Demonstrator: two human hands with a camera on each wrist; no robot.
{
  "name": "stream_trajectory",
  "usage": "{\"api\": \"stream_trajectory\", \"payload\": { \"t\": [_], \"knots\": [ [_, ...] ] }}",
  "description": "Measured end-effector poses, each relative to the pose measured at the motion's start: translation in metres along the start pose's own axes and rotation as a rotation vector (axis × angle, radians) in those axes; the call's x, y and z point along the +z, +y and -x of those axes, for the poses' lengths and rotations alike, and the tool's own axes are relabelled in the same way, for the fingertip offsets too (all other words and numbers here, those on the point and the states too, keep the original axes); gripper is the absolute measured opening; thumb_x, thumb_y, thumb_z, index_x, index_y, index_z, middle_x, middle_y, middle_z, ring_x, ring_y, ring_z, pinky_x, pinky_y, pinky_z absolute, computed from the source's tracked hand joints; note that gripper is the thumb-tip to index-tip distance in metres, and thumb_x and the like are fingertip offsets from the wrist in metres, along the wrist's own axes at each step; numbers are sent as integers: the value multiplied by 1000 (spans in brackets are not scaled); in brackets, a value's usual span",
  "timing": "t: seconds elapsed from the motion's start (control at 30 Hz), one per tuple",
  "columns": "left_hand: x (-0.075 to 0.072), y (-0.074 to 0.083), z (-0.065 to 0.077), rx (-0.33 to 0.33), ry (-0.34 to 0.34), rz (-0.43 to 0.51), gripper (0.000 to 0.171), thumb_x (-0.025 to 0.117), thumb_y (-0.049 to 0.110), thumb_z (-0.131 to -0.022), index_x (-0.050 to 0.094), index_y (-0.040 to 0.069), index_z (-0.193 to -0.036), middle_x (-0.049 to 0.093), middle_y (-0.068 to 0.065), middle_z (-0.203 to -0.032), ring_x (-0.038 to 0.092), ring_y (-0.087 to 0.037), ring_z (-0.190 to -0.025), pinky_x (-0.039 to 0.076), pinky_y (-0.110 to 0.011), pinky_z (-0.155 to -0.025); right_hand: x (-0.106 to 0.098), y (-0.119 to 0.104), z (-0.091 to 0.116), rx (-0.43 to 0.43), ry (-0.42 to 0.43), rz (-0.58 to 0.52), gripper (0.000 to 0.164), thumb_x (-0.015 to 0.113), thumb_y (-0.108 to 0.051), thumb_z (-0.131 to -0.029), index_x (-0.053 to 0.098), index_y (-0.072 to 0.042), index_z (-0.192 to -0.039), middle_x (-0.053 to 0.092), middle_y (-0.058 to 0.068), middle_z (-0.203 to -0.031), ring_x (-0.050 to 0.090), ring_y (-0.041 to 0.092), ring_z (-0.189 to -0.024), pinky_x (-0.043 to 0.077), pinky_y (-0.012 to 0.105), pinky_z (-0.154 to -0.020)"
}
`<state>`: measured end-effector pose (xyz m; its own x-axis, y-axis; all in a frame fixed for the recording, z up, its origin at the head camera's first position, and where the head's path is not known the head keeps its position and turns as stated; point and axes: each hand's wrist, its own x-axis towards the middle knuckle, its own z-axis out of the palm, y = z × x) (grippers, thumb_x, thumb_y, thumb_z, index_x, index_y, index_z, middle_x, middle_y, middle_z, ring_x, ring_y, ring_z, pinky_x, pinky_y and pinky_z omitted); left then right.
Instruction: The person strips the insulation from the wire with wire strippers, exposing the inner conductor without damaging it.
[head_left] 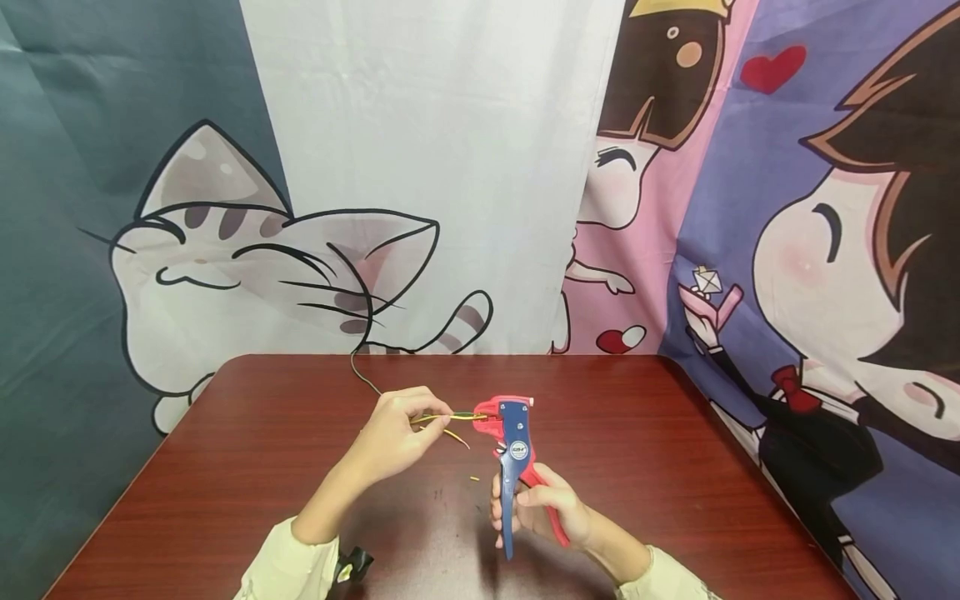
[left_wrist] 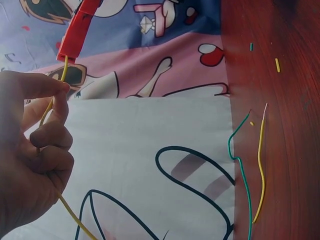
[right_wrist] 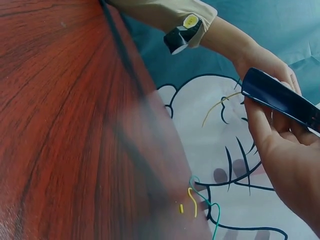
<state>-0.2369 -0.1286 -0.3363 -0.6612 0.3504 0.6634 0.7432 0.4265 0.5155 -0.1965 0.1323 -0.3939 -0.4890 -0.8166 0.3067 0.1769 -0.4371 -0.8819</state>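
My left hand pinches a thin yellow wire between thumb and fingertips; in the left wrist view its other fingers are curled, and the wire trails out below them. The wire's far end runs into the red jaws of a wire stripper with one blue and one red handle. My right hand grips those handles, holding the stripper upright above the table. In the right wrist view the blue handle covers part of both hands.
On the reddish-brown table lie a green wire and a yellow wire with a bare end. Several small offcuts of insulation, such as a yellow bit and a green bit, are scattered nearby. A cartoon-printed cloth hangs behind.
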Motion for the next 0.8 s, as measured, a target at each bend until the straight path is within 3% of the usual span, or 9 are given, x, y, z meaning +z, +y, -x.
{"api": "stream_trajectory", "payload": {
  "t": [0.5, 0.63, 0.8],
  "knots": [
    [2, 1, 0, -4, -13, 20, 12, 75, 5, -83, 75, 17, -86, 60, 16, -76, 40, -3, -58, 34, -20, -51, 8, -2, -1, 39, 109, 71, 21, 36, -1, -93, 54, -4, -102, 63, 1, -89, 64, 13, -80, 57, 36, -72],
    [3, 1, 0, -8, -10, 19, 11, 75, 5, -83, 75, 16, -86, 59, 16, -76, 40, -5, -56, 34, -20, -50, 9, 0, -1, 37, 113, 76, 13, 37, -2, -95, 47, 6, -94, 62, 0, -85, 63, 11, -76, 57, 32, -68],
    [3, 2, 1, -9, -12, 25, 8, 75, 5, -83, 76, 12, -86, 59, 15, -75, 42, -9, -55, 34, -20, -50, 11, 1, -2, 32, 122, 87, 21, 39, -2, -95, 31, 17, -91, 61, -1, -81, 61, 9, -71, 56, 29, -64]
  ]
}}
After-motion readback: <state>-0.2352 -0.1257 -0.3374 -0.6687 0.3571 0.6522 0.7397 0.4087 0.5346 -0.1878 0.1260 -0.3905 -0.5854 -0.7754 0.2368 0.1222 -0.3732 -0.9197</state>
